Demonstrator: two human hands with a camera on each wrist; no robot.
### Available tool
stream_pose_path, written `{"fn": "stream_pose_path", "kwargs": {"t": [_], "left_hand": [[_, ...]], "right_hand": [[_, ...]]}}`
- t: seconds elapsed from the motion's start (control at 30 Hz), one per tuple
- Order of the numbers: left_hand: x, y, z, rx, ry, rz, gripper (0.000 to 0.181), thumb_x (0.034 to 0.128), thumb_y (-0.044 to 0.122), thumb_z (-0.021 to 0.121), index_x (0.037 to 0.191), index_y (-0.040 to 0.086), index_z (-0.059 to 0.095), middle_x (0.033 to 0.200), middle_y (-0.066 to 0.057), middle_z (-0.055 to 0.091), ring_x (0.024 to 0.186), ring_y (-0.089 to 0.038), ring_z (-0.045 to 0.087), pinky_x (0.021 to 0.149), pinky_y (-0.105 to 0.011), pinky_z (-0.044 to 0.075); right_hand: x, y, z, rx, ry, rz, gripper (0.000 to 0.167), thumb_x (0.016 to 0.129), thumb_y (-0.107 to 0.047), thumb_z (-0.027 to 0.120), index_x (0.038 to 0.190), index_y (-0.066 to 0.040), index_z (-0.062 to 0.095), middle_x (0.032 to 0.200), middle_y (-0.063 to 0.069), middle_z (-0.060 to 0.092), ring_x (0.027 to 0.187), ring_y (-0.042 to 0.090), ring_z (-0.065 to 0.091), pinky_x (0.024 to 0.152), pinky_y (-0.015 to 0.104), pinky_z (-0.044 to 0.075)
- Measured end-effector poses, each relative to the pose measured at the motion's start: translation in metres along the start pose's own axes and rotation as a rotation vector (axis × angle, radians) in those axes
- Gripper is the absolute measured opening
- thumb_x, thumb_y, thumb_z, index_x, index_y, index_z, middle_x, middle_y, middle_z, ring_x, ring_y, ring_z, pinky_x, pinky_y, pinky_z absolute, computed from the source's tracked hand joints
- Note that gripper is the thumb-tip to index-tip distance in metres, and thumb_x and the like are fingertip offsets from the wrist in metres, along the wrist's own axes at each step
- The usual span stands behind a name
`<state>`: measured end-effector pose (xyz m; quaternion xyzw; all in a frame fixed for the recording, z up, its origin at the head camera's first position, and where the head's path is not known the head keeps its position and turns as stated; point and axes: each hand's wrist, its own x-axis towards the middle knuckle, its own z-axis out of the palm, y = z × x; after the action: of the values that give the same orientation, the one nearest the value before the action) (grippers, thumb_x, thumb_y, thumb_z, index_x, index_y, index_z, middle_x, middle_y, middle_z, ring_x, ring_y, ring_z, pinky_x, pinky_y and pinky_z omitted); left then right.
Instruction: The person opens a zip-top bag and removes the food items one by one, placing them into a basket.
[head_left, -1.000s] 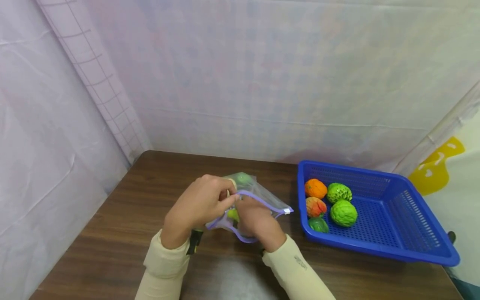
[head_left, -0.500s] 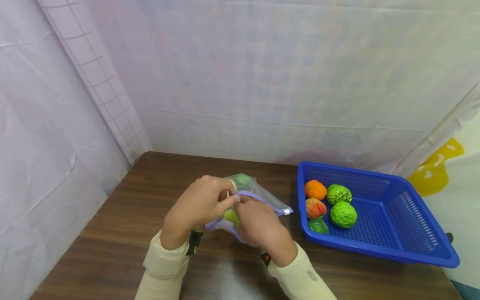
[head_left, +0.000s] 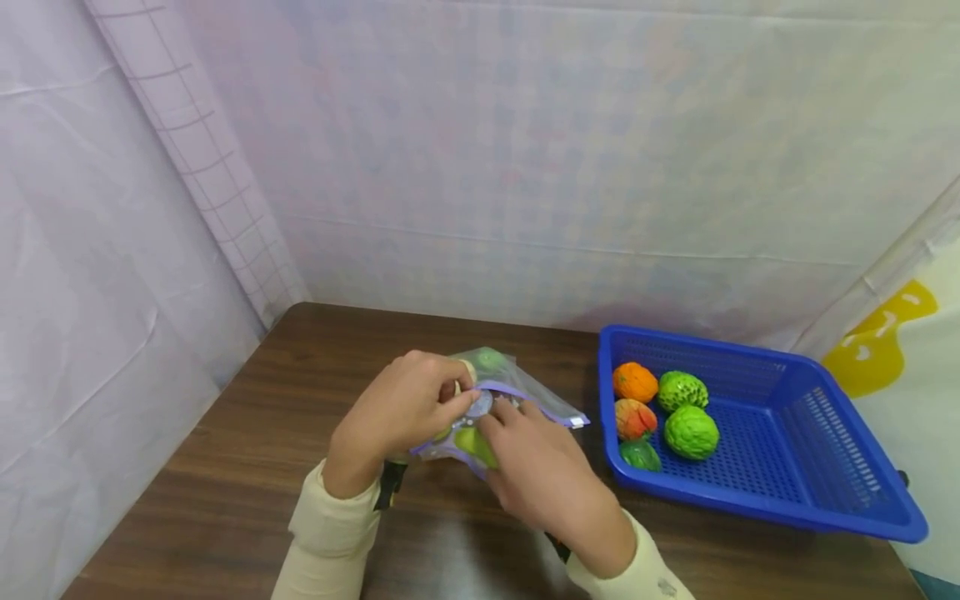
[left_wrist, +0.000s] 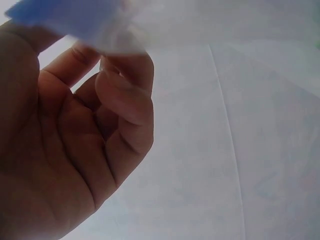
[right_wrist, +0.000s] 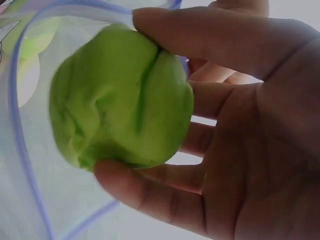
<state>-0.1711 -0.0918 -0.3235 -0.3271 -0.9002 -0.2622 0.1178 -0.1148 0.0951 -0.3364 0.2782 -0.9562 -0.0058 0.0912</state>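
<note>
Green fruit (right_wrist: 120,100) and clear bag (head_left: 527,390) occupy 2 hands (head_left: 401,408) (head_left: 551,475), sleeve print (head_left: 666,588) unreadable.

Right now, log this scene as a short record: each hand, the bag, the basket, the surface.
Left hand: pinches the clear bag
Right hand: holds a green fruit at the bag's mouth
Bag: open, purple-edged, another green piece showing through
Blue basket: five pieces; one orange, one reddish, three green
Surface: dark wood-grain table

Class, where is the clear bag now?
In the head view, the clear bag is just left of the blue basket, its edge pinched by the left hand.
</note>
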Motion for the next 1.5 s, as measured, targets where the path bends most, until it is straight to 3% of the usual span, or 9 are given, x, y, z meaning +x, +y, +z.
{"fn": "stream_pose_path", "kwargs": {"t": [0.17, 0.37, 0.63, 0.87, 1.1, 1.33, 1.5], "left_hand": [[0.000, 0.000, -0.001, 0.003, -0.003, -0.007, 0.012, 0.0937, 0.023, 0.069, 0.082, 0.019, 0.073, 0.060, 0.011, 0.048, 0.051, -0.001, 0.037, 0.048, -0.020, 0.032], [0.000, 0.000, 0.000, 0.002, 0.002, -0.007, 0.011, 0.0933, 0.023, 0.070, 0.084, 0.018, 0.073, 0.060, 0.012, 0.048, 0.050, 0.000, 0.037, 0.047, -0.020, 0.032], [0.001, -0.001, 0.000, 0.016, 0.031, 0.008, 0.010, 0.0906, 0.021, 0.072, 0.082, 0.018, 0.073, 0.059, 0.011, 0.047, 0.051, -0.001, 0.037, 0.047, -0.020, 0.032], [0.001, 0.001, -0.003, 0.038, 0.027, -0.006, 0.010, 0.0903, 0.023, 0.072, 0.081, 0.018, 0.073, 0.059, 0.012, 0.046, 0.053, -0.002, 0.039, 0.049, -0.021, 0.032], [0.002, -0.001, -0.001, 0.021, 0.033, 0.004, 0.011, 0.0907, 0.022, 0.071, 0.081, 0.017, 0.073, 0.059, 0.012, 0.045, 0.052, -0.002, 0.038, 0.048, -0.021, 0.031], [0.001, 0.000, 0.001, 0.007, 0.019, 0.001, 0.011, 0.0920, 0.022, 0.070, 0.083, 0.018, 0.074, 0.058, 0.012, 0.046, 0.050, 0.000, 0.036, 0.048, -0.020, 0.030], [0.001, 0.001, -0.001, 0.010, 0.021, 0.001, 0.012, 0.0919, 0.021, 0.070, 0.081, 0.018, 0.073, 0.058, 0.011, 0.044, 0.051, 0.000, 0.035, 0.048, -0.020, 0.029]], "right_hand": [[-0.010, 0.002, -0.009, -0.044, 0.046, -0.071, 0.048, 0.082, -0.041, 0.080, 0.121, -0.016, 0.065, 0.114, 0.001, 0.063, 0.096, 0.024, 0.060, 0.062, 0.035, 0.055], [-0.031, 0.007, -0.032, -0.017, 0.065, -0.132, 0.050, 0.083, -0.040, 0.079, 0.125, -0.019, 0.062, 0.122, -0.001, 0.063, 0.105, 0.020, 0.060, 0.078, 0.036, 0.057], [-0.048, 0.030, -0.055, -0.025, 0.235, -0.250, 0.058, 0.080, -0.031, 0.083, 0.130, -0.016, 0.059, 0.125, 0.002, 0.061, 0.113, 0.024, 0.058, 0.091, 0.037, 0.055], [-0.045, 0.063, -0.064, 0.003, 0.318, -0.216, 0.065, 0.077, -0.024, 0.083, 0.134, -0.007, 0.056, 0.127, 0.012, 0.058, 0.109, 0.029, 0.060, 0.083, 0.042, 0.057], [-0.039, 0.098, -0.063, 0.006, 0.283, -0.142, 0.061, 0.076, -0.015, 0.083, 0.129, -0.005, 0.056, 0.119, 0.012, 0.053, 0.094, 0.025, 0.057, 0.067, 0.033, 0.053], [-0.044, 0.121, -0.068, 0.004, 0.101, -0.028, 0.054, 0.082, -0.020, 0.079, 0.131, -0.009, 0.058, 0.121, 0.008, 0.051, 0.094, 0.024, 0.055, 0.068, 0.035, 0.051], [-0.051, 0.135, -0.071, -0.001, 0.042, -0.020, 0.052, 0.083, -0.020, 0.080, 0.129, -0.008, 0.060, 0.120, 0.008, 0.052, 0.092, 0.024, 0.055, 0.072, 0.037, 0.052]]}}
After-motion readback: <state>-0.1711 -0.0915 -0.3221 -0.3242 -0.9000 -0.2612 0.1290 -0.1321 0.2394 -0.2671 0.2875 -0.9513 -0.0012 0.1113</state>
